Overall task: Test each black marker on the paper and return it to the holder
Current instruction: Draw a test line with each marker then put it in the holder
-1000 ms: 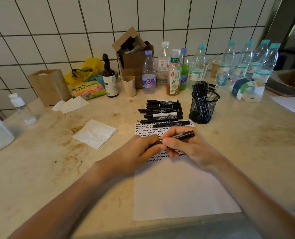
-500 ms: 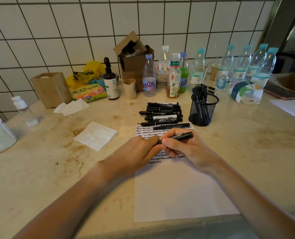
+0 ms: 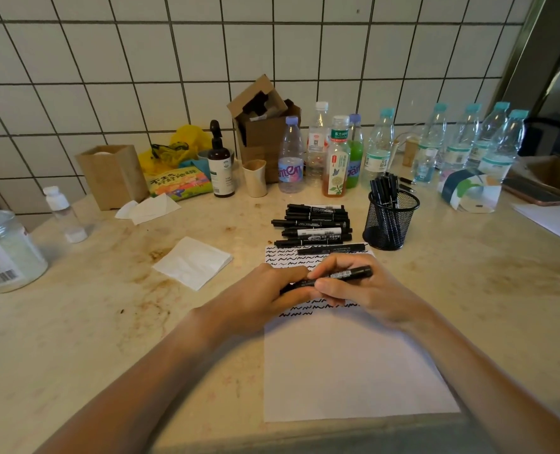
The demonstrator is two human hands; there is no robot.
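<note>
Both hands meet over the upper part of the paper (image 3: 354,362), which lies at the near edge of the desk (image 3: 75,322). The right hand (image 3: 367,290) has its fingers and thumb curled round the barrel of a black marker (image 3: 347,275) held level above the squiggle rows. The left hand (image 3: 265,296) closes its fingers round the marker's other end, where the cap would sit; whether the cap is on or coming off is hidden by the fingers.

Beyond the paper's far edge lies a stack of loose markers (image 3: 314,224), one of them resting on the paper's top margin. The mesh holder (image 3: 390,221) stands just beside that stack, toward the right edge of the desk, with several markers upright in it.

Risks, as I judge them: a sharp pull on the cap could jerk the tip across a finger or the written rows. The loose markers are round and stacked, so a nudge from a knuckle might roll them. The holder looks light and top-heavy, and a marker dropped in at an angle could tip it.
</note>
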